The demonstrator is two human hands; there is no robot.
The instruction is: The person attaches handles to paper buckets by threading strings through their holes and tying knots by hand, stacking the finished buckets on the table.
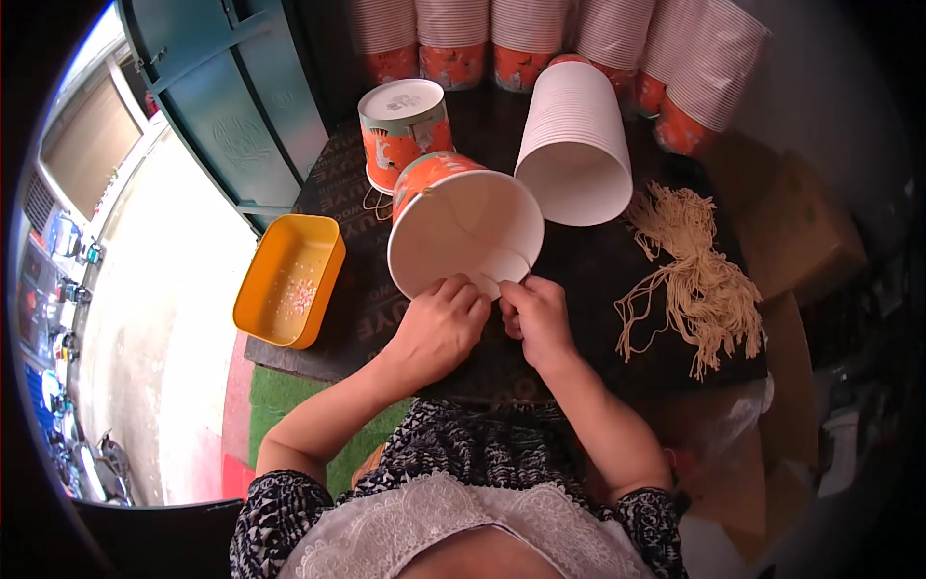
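Note:
An orange printed paper bucket (439, 172) is tipped on its side, its white inside facing me. A thin cord runs across the inside. At the bucket's lower rim, the fingers of my left hand (446, 323) are curled together over the edge. My right hand (536, 314) is closed in a pinch just right of it, touching the same rim. A small whitish piece shows between the two hands, and what exactly my right fingertips hold is hidden. Behind stands another orange bucket (405, 135), upside down, with a cord loop at its base.
A stack of white paper buckets (577, 135) lies with its mouth toward me. Bundled beige cords (699, 280) rest on the dark table (598, 362). A yellow tray (323, 280) with small pink-white bits sits left. Tall bucket stacks (526, 39) line the back; a green metal door (227, 106) stands left.

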